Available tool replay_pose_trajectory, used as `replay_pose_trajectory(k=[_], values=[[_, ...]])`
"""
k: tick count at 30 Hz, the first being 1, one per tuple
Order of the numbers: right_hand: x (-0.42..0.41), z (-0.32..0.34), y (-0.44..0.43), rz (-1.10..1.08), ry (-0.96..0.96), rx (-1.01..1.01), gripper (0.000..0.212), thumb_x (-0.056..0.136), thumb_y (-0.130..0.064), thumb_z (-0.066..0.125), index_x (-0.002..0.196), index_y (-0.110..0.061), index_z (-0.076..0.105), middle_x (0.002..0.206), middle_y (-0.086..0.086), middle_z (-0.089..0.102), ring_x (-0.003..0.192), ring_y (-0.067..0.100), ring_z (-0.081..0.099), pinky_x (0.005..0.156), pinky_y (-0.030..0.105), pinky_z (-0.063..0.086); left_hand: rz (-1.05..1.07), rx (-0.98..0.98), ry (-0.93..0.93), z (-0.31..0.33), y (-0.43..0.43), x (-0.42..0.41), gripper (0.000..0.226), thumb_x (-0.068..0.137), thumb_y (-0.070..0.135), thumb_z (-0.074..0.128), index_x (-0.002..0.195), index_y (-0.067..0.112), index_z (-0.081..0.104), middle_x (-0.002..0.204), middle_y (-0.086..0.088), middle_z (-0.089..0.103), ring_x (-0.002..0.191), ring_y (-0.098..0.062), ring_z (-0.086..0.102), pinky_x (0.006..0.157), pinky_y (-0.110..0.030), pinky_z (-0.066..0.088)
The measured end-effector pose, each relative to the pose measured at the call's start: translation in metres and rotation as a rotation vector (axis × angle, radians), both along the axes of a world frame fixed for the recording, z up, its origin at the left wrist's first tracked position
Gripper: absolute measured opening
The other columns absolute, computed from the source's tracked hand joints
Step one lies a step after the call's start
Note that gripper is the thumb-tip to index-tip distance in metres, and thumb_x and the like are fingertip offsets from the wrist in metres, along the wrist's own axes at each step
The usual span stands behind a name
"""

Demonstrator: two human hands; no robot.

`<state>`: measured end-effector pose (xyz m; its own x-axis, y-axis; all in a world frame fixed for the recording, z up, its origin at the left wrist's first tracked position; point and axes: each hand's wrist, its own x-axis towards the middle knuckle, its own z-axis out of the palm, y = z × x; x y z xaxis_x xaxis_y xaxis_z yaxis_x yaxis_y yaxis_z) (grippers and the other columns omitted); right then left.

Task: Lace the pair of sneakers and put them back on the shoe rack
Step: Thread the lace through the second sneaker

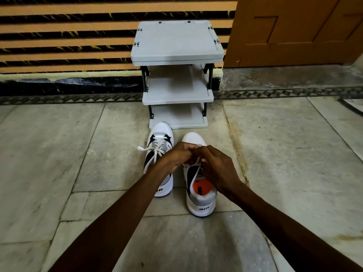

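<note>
Two white, grey and black sneakers stand side by side on the stone floor [284, 154], toes toward the shoe rack [176, 91]. The right sneaker [198, 201] sits a little nearer the person, its orange insole showing in the open collar; its tongue and most of its eyelets are hidden beneath the hands. The right hand [218, 171] and the left hand [174, 156] meet above its midfoot, both with fingers curled and pinched on the white lace [196, 163]; how far the lacing runs there cannot be made out. The left sneaker [160, 144] has its toe just beside the rack's bottom tier, its own lace crossed up the front with one loose end trailing to its left; the left forearm covers its heel half. The grey three-tier rack stands against the striped wall [68, 36], its shelves bare, the lower ones partly shadowed by the top. A brown door [294, 30], cut off by the frame, is at the far right.
</note>
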<state>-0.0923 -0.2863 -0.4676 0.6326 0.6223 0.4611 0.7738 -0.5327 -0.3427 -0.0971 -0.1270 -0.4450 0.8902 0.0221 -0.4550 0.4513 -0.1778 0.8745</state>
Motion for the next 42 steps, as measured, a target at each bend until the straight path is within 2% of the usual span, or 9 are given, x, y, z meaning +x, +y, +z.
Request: replay_pose_trajectory(k=[6, 10, 13, 19, 22, 25, 31, 37, 42], values=[[-0.004, -0.002, -0.007, -0.045, 0.016, 0.046, 0.036, 0.076, -0.004, 0.073, 0.110, -0.013, 0.064, 0.089, 0.007, 0.071, 0.066, 0.025, 0.067, 0.052, 0.028, 0.052, 0.119, 0.209, -0.077, -0.007, 0.000, 0.000, 0.011, 0.085, 0.006, 0.067, 0.092, 0.003, 0.076, 0.057, 0.003, 0.066, 0.048, -0.006, 0.058, 0.046, -0.012, 0.045], [-0.003, 0.000, -0.012, -0.074, 0.100, 0.047, 0.015, 0.077, -0.011, 0.075, 0.091, -0.016, 0.072, 0.079, 0.003, 0.069, 0.062, 0.022, 0.066, 0.051, 0.030, 0.051, 0.085, 0.498, -0.228, -0.012, -0.003, 0.000, 0.011, 0.079, 0.021, 0.077, 0.083, 0.011, 0.079, 0.079, -0.007, 0.076, 0.068, -0.015, 0.068, 0.071, -0.025, 0.056], [-0.006, 0.007, -0.014, -0.152, 0.129, 0.050, 0.006, 0.078, -0.020, 0.075, 0.084, -0.022, 0.075, 0.074, 0.000, 0.067, 0.062, 0.018, 0.063, 0.051, 0.029, 0.048, 0.070, 0.725, -0.255, -0.015, -0.003, 0.000, 0.014, 0.075, 0.028, 0.080, 0.078, 0.015, 0.079, 0.081, -0.006, 0.077, 0.076, -0.018, 0.070, 0.074, -0.029, 0.055], [0.001, 0.004, -0.040, -0.367, 0.323, 0.068, 0.007, 0.074, -0.012, 0.072, 0.075, -0.019, 0.073, 0.072, 0.002, 0.070, 0.066, 0.025, 0.066, 0.056, 0.036, 0.051, -0.080, 1.134, -0.287, -0.014, 0.006, -0.008, 0.018, 0.086, 0.020, 0.066, 0.088, 0.003, 0.071, 0.095, -0.017, 0.072, 0.091, -0.033, 0.069, 0.075, -0.038, 0.053], [0.001, 0.002, -0.042, -0.395, 0.461, 0.052, 0.004, 0.076, -0.017, 0.073, 0.074, -0.019, 0.075, 0.068, 0.000, 0.073, 0.062, 0.018, 0.067, 0.057, 0.028, 0.050, -0.160, 1.229, -0.360, -0.014, 0.000, -0.010, 0.015, 0.090, 0.012, 0.057, 0.093, 0.003, 0.068, 0.101, -0.017, 0.069, 0.095, -0.034, 0.067, 0.076, -0.039, 0.051], [0.005, 0.004, -0.042, -0.385, 0.623, 0.183, 0.004, 0.079, -0.019, 0.075, 0.077, -0.016, 0.076, 0.060, 0.000, 0.072, 0.057, 0.013, 0.069, 0.060, 0.026, 0.054, -0.035, 1.060, -0.337, -0.016, 0.005, -0.007, 0.010, 0.084, 0.012, 0.065, 0.088, 0.009, 0.074, 0.092, -0.014, 0.073, 0.088, -0.030, 0.069, 0.076, -0.039, 0.056], [0.007, 0.023, -0.034, -0.219, 1.132, 0.602, 0.017, 0.086, -0.004, 0.069, 0.100, 0.005, 0.072, 0.072, 0.012, 0.063, 0.072, 0.028, 0.067, 0.073, 0.037, 0.062, 0.231, 0.079, -0.172, -0.001, 0.024, -0.003, 0.011, 0.080, 0.003, 0.073, 0.073, 0.011, 0.072, 0.062, -0.009, 0.069, 0.063, -0.026, 0.065, 0.078, -0.042, 0.058], [0.009, 0.032, -0.017, -0.185, 1.277, 0.664, 0.021, 0.088, 0.001, 0.064, 0.106, 0.011, 0.067, 0.077, 0.018, 0.064, 0.070, 0.024, 0.064, 0.064, 0.024, 0.060, 0.194, -0.020, -0.112, -0.001, 0.028, -0.005, 0.009, 0.078, 0.005, 0.075, 0.073, 0.012, 0.072, 0.061, -0.006, 0.071, 0.060, -0.018, 0.067, 0.067, -0.028, 0.059], [0.013, 0.030, -0.013, -0.330, 1.270, 0.548, 0.018, 0.091, -0.018, 0.064, 0.102, -0.006, 0.073, 0.084, 0.007, 0.065, 0.067, 0.010, 0.054, 0.055, 0.020, 0.043, 0.192, -0.010, -0.119, -0.006, 0.022, -0.007, 0.012, 0.086, 0.014, 0.070, 0.075, 0.008, 0.067, 0.047, 0.002, 0.064, 0.040, -0.006, 0.059, 0.048, -0.018, 0.054]])
